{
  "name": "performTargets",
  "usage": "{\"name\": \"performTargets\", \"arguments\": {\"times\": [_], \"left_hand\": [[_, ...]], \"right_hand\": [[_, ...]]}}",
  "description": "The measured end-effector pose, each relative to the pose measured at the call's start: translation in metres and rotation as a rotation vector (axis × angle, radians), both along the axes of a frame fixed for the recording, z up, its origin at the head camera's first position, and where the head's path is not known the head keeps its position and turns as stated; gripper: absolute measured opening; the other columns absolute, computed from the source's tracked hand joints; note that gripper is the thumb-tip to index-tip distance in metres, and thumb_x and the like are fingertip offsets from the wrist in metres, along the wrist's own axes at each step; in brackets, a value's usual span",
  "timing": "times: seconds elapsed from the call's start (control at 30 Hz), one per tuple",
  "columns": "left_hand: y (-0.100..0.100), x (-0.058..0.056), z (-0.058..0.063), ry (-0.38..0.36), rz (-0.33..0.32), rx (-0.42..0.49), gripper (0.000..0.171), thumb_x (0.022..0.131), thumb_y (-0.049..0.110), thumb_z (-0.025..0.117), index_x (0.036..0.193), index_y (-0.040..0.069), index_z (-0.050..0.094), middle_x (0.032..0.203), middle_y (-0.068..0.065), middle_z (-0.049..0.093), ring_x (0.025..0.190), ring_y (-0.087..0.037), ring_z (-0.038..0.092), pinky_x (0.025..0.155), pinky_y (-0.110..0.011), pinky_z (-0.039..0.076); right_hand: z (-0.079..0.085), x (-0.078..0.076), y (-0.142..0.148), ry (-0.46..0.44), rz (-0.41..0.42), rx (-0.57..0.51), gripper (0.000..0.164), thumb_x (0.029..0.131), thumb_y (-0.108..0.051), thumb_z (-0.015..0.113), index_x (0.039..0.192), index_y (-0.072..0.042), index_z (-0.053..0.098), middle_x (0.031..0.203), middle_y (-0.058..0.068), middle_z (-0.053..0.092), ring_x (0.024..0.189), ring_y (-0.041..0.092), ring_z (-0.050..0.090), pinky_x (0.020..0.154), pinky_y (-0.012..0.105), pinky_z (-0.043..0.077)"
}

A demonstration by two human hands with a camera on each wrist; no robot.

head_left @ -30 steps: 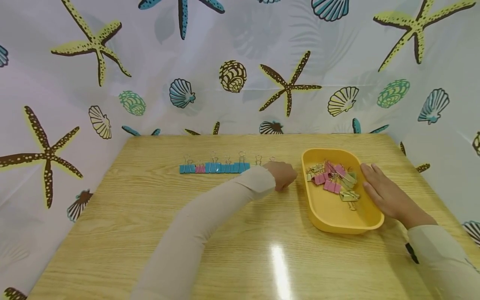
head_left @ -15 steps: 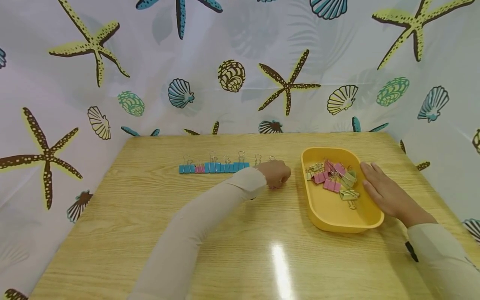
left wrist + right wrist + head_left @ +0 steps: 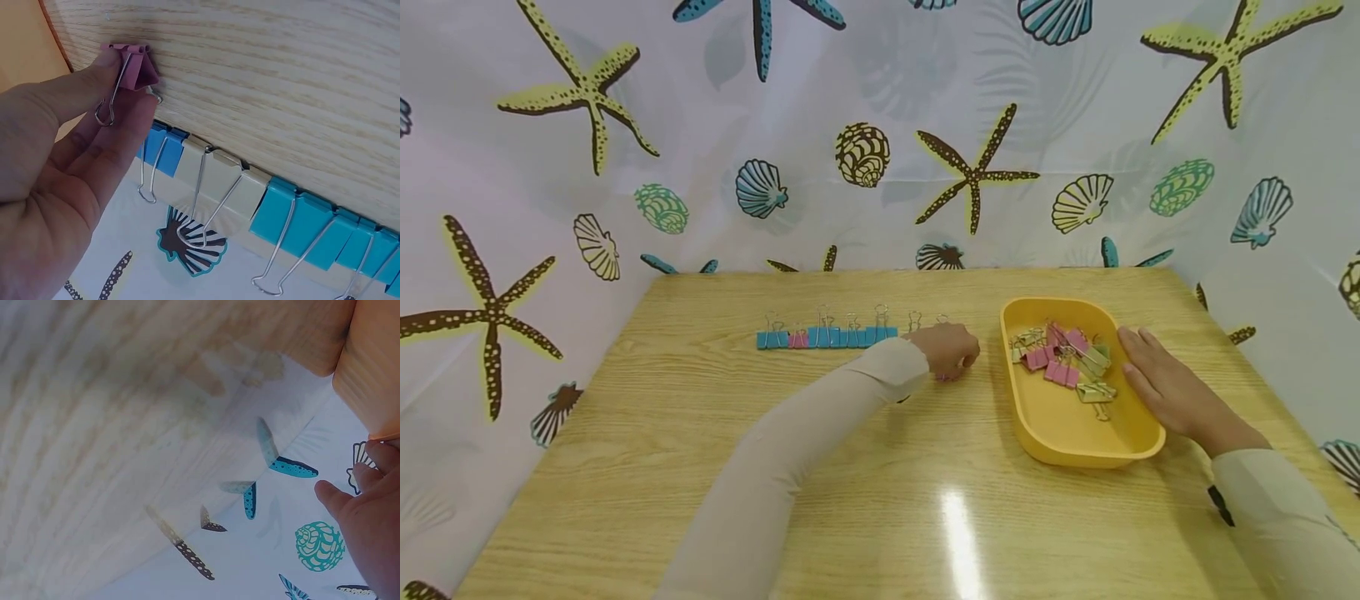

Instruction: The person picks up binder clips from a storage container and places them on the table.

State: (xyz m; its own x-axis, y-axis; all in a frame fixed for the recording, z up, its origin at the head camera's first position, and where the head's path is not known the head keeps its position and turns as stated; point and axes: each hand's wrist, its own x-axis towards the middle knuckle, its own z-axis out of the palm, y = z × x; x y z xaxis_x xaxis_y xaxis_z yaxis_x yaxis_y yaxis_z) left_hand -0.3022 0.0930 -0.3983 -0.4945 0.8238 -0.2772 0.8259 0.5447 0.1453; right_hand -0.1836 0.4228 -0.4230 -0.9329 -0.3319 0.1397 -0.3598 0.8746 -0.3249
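My left hand [image 3: 949, 348] pinches a pink binder clip [image 3: 135, 70] between thumb and fingers, close over the table at the right end of a row of clips. In the left wrist view, the row beside that hand shows a blue clip [image 3: 164, 153], a cream clip [image 3: 219, 178] and teal clips [image 3: 306, 215], their wire handles pointing away. Farther left stand more blue clips [image 3: 825, 337] and a small pink one [image 3: 798, 338]; the left hand and sleeve cover part of the row. My right hand [image 3: 1172, 385] rests straight-fingered against the right wall of a yellow bin [image 3: 1022, 425].
Inside the bin lie loose pink clips [image 3: 1062, 372] and yellow-green clips [image 3: 1097, 392]. The wooden table [image 3: 647, 433] is bordered at the back and sides by a white cloth [image 3: 805, 108] with starfish and shells. A bright reflection lies near the front.
My left hand has drawn slightly left, away from the bin and toward the row's right end. My right hand stays at the bin's wall.
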Motion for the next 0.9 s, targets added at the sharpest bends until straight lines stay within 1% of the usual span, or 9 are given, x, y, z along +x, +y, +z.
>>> {"name": "performTargets", "arguments": {"times": [0.13,0.23,0.3,0.4,0.5,0.57,0.63,0.77,0.9], "left_hand": [[0.000,-0.005,-0.002,0.030,-0.009,-0.036,0.029,0.090,0.014,0.068,0.118,0.014,0.065,0.112,-0.001,0.067,0.085,-0.010,0.063,0.079,-0.024,0.051],[0.000,-0.007,0.003,0.056,-0.013,-0.064,0.033,0.088,0.016,0.070,0.121,0.015,0.064,0.115,-0.001,0.065,0.090,-0.012,0.062,0.079,-0.025,0.051],[0.001,-0.006,0.012,0.058,-0.017,-0.073,0.034,0.088,0.013,0.070,0.121,0.014,0.064,0.118,-0.001,0.064,0.097,-0.013,0.063,0.081,-0.026,0.051],[0.004,-0.002,0.032,0.064,-0.034,-0.072,0.034,0.086,0.010,0.072,0.119,0.012,0.066,0.118,-0.001,0.064,0.102,-0.014,0.062,0.083,-0.025,0.050],[0.013,0.005,0.054,0.080,-0.054,-0.061,0.022,0.086,0.011,0.073,0.108,0.010,0.067,0.101,0.003,0.064,0.086,-0.008,0.056,0.075,-0.019,0.045],[0.022,0.009,0.067,0.109,-0.076,-0.054,0.010,0.088,0.012,0.071,0.093,0.010,0.063,0.084,0.004,0.054,0.074,-0.007,0.044,0.066,-0.019,0.036],[0.033,0.015,0.078,0.135,-0.092,-0.047,0.012,0.090,0.014,0.068,0.086,0.011,0.057,0.079,0.003,0.046,0.070,-0.009,0.037,0.064,-0.021,0.031],[0.055,0.027,0.092,0.169,-0.105,-0.030,0.002,0.095,0.012,0.060,0.093,0.012,0.061,0.081,0.004,0.053,0.070,-0.008,0.042,0.065,-0.019,0.037],[0.078,0.035,0.094,0.177,-0.088,-0.008,0.017,0.098,0.013,0.054,0.111,0.012,0.065,0.093,0.003,0.063,0.076,-0.008,0.050,0.070,-0.018,0.042]], "right_hand": [[0.003,0.000,-0.001,-0.008,0.005,0.013,0.056,0.106,-0.021,0.032,0.151,0.005,0.010,0.154,0.030,0.016,0.145,0.042,0.002,0.116,0.051,0.001],[0.005,0.000,-0.001,-0.034,0.006,-0.003,0.057,0.106,-0.022,0.031,0.151,0.005,0.009,0.155,0.029,0.013,0.145,0.041,0.000,0.116,0.052,0.001],[0.006,0.000,-0.002,-0.056,0.005,-0.019,0.057,0.106,-0.022,0.031,0.151,0.005,0.009,0.155,0.029,0.012,0.145,0.040,-0.003,0.115,0.053,0.000],[0.008,-0.002,-0.001,-0.078,0.009,-0.033,0.056,0.106,-0.022,0.030,0.151,0.005,0.010,0.155,0.029,0.012,0.146,0.038,-0.004,0.115,0.053,0.000],[0.010,-0.002,0.002,-0.085,0.019,-0.037,0.054,0.106,-0.020,0.029,0.151,0.006,0.011,0.154,0.029,0.013,0.145,0.040,-0.004,0.116,0.052,-0.001],[0.011,-0.003,0.004,-0.081,0.025,-0.025,0.054,0.106,-0.020,0.030,0.150,0.006,0.013,0.154,0.030,0.014,0.145,0.041,-0.002,0.116,0.052,-0.001],[0.012,-0.004,0.006,-0.072,0.029,-0.002,0.053,0.106,-0.020,0.030,0.151,0.005,0.014,0.154,0.029,0.016,0.145,0.042,-0.001,0.116,0.052,0.000],[0.010,-0.006,0.007,-0.033,0.043,0.058,0.053,0.106,-0.020,0.032,0.151,0.003,0.017,0.154,0.027,0.018,0.145,0.041,0.002,0.115,0.054,0.003],[0.008,-0.005,0.006,-0.005,0.053,0.078,0.053,0.106,-0.020,0.034,0.151,0.002,0.018,0.154,0.026,0.019,0.145,0.040,0.005,0.112,0.061,0.008]]}}
